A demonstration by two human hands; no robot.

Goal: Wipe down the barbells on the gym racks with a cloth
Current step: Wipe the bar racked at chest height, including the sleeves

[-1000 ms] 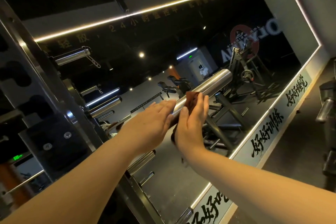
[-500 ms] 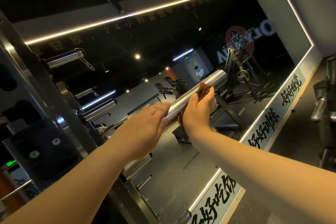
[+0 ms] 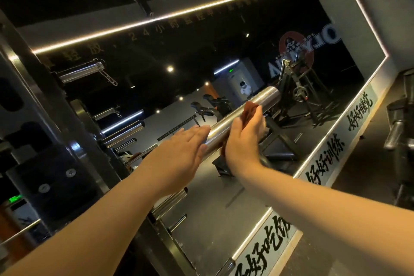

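A shiny steel barbell sleeve (image 3: 263, 98) juts out from the rack toward the mirror, slanting up to the right. My right hand (image 3: 243, 139) wraps a brown cloth (image 3: 317, 108) round the sleeve near its middle, fingers curled over the far side. My left hand (image 3: 181, 149) lies flat with straight fingers on the sleeve's inner part, just left of the right hand. The bar's inner end is hidden behind my left hand.
The black rack upright (image 3: 51, 132) with bolts stands at the left. Several chrome pegs (image 3: 80, 71) stick out of it above and below the bar. A large lit mirror (image 3: 246, 56) faces me, reflecting gym machines. Another machine (image 3: 398, 127) stands at the right edge.
My right hand has slid the cloth outward along the sleeve, toward its free end. The left hand stays flat on the bar. The view has shifted slightly.
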